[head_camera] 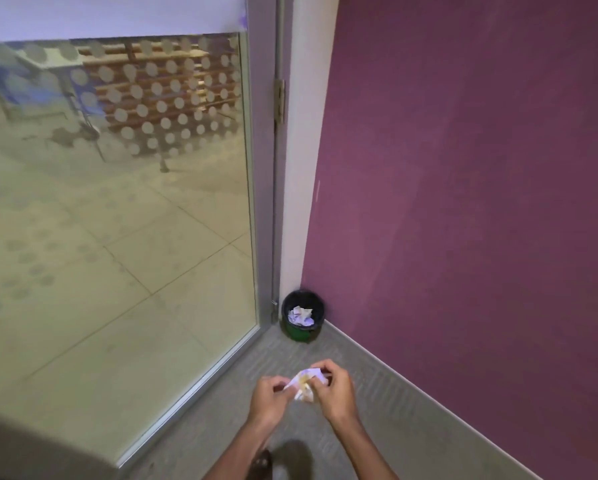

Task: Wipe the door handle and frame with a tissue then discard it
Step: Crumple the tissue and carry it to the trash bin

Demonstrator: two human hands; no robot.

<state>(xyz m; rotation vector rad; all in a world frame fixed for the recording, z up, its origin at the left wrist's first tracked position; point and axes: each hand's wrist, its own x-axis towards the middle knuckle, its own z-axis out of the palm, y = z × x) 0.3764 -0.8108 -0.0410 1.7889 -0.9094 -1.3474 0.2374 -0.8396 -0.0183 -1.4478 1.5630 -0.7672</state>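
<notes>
A crumpled white tissue [303, 382] with a yellowish stain is held between both hands low in the head view. My left hand [269, 398] pinches its left edge and my right hand [333, 389] grips its right side. The glass door [117, 209] with its grey metal frame [263, 188] fills the left half. No door handle is in view. A small black bin [302, 315] with crumpled white tissues inside stands in the corner, beyond my hands.
A purple wall [464, 185] runs along the right with a grey skirting strip at its foot. Grey carpet [377, 427] covers the floor. A brass hinge [279, 100] sits on the frame's right side. A white wall strip [304, 168] separates frame and purple wall.
</notes>
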